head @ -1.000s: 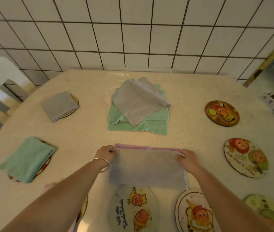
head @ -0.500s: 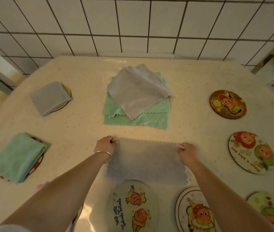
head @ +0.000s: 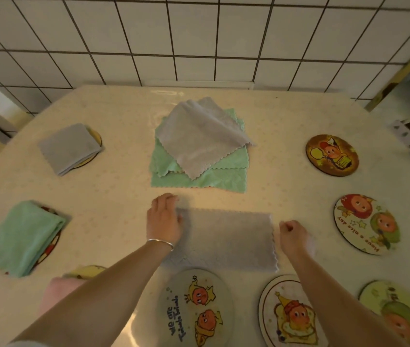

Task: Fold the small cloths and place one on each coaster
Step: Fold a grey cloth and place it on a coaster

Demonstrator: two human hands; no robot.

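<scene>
Nearest the viewer, 3 round cartoon coasters lie bare along the table's front edge: one with 2 orange faces (head: 196, 308), one with a figure on toast (head: 290, 315), and a greenish one (head: 399, 314) at far right; at front left, a pink cloth (head: 57, 290) covers most of a yellow coaster (head: 88, 271). Just beyond them, a grey cloth (head: 226, 240) folded in half lies flat as a wide rectangle on the cream table (head: 123, 201); the left hand (head: 165, 219), with a silver bangle (head: 161, 242) on its wrist, rests on the cloth's left end, fingers loosely bent at the far left corner, though blur hides whether they pinch it; the right hand (head: 294, 236) sits just beside the cloth's right edge, fingers curled inward and holding nothing visible. Further left, a folded green cloth (head: 19, 237) sits on a coaster (head: 50, 249); further right lie a bare coaster with 2 faces (head: 365, 222) and, beyond it, a dark brown coaster (head: 331, 155). At the table's middle, a loose pile of green cloths (head: 199, 177) carries an unfolded grey cloth (head: 200, 136); far left, a folded grey cloth (head: 70, 147) covers another coaster (head: 96, 144). A white tiled wall (head: 199, 38) stands behind.
</scene>
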